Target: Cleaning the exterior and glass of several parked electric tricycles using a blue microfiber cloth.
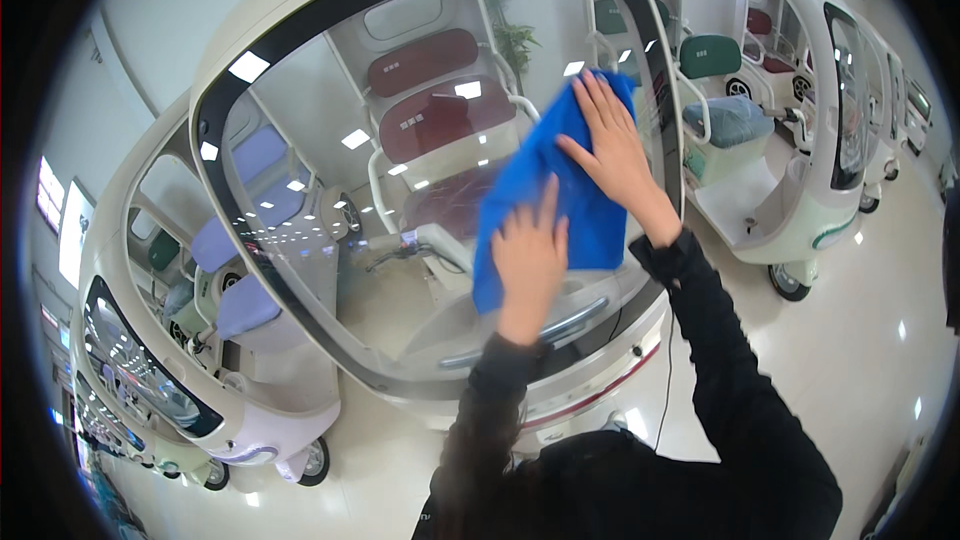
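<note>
A blue cloth [592, 230] lies spread against the large clear windshield [330, 160] of a cream-coloured covered tricycle. My right hand [610, 145] rests flat on the upper part of the cloth, fingers stretched upward. Lower down, my left hand [530, 260] presses the cloth's left side with its fingers spread; it looks slightly blurred. Through the glass show dark red seats [448, 120] and a grey handlebar [435, 240]. A black rubber-like frame edges the windshield, and a wiper-like silver bar [530, 330] sits near its lower edge.
To the left stands another covered tricycle with lilac seats [250, 305]. On the right is one with a green backrest [710, 57] and a plastic-wrapped blue seat [728, 120]. A thin black cable [668, 380] hangs beside my right arm. The floor [830, 340] is glossy and pale.
</note>
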Available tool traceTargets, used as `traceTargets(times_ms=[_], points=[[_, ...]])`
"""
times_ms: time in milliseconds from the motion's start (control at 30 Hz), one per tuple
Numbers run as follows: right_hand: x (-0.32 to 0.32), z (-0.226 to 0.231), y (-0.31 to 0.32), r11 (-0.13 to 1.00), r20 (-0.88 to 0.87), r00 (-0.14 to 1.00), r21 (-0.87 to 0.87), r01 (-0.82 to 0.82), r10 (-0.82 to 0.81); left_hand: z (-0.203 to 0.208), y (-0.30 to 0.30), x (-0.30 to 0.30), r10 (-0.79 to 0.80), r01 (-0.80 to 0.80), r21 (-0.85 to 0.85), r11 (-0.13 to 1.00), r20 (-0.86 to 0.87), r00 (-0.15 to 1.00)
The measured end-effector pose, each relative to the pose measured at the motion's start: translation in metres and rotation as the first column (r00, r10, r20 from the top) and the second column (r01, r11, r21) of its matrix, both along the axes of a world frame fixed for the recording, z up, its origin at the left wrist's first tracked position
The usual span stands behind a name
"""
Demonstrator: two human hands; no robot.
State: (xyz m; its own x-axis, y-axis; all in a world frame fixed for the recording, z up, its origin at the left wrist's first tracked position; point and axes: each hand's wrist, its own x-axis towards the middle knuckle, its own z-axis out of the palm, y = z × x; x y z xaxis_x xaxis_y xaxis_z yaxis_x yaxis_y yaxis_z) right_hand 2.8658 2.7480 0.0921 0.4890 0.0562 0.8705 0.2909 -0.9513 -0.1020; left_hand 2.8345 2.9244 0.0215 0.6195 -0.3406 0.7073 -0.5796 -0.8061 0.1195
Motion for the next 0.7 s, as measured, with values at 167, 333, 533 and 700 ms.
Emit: traceTargets(times_ms=[167,333,533,700], points=[[-0.046,-0.107,-0.087,0.988,-0.193,0.981,0.143,0.053,-0.024,-0.08,-0.072,-0.038,-0.145,0.147,0.034,0.989,-0.044,0.988],[-0.098,-0.223,-0.114,0.973,-0.258,0.966,0.223,0.06,0.0,-0.133,-0.079,-0.066,-0.328,0.369,0.178,0.912,-0.219,0.919],[-0.09,-0.218,-0.096,0.935,-0.266,0.957,0.355,-0.017,0.118,-0.087,-0.036,-0.05,-0.426,0.49,0.221,0.843,-0.282,0.86],[-0.017,-0.078,-0.1,0.99,-0.107,0.989,0.1,-0.096,0.107,0.018,-0.011,-0.011,-0.344,0.381,0.249,0.89,-0.183,0.921]])
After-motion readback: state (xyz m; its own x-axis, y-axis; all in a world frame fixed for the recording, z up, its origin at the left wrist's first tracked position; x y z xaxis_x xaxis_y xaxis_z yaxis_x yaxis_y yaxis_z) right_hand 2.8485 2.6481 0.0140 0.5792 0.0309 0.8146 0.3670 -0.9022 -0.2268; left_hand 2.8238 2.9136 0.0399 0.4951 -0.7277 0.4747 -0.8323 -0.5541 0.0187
